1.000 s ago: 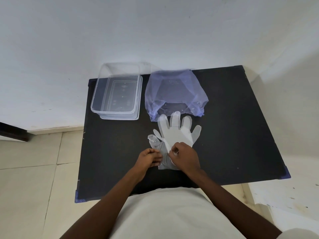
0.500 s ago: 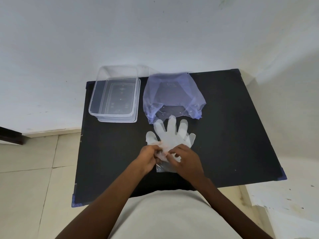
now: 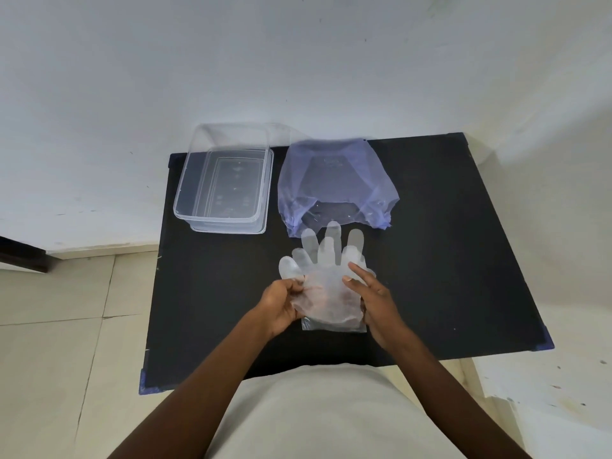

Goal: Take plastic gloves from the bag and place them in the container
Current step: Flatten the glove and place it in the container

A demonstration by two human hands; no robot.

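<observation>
Clear plastic gloves (image 3: 326, 270) lie stacked in the middle of the black table (image 3: 447, 260), fingers pointing away from me. My left hand (image 3: 281, 301) grips the cuff edge of the top glove on its left side and lifts it slightly. My right hand (image 3: 372, 298) holds the right side of the same glove, two fingers stretched out over it. A pale blue plastic bag (image 3: 336, 183) lies open just beyond the gloves. An empty clear rectangular container (image 3: 225, 187) sits at the far left of the table.
A white wall runs behind the table, close to the container and bag. Beige floor tiles (image 3: 66, 342) lie to the left, a dark piece of furniture (image 3: 20, 258) juts in at the left edge. My light shirt fills the bottom.
Both hands have moved apart along the glove cuff; the top glove is now spread and raised off the one beneath, where earlier my fingertips pinched together at its lower edge.
</observation>
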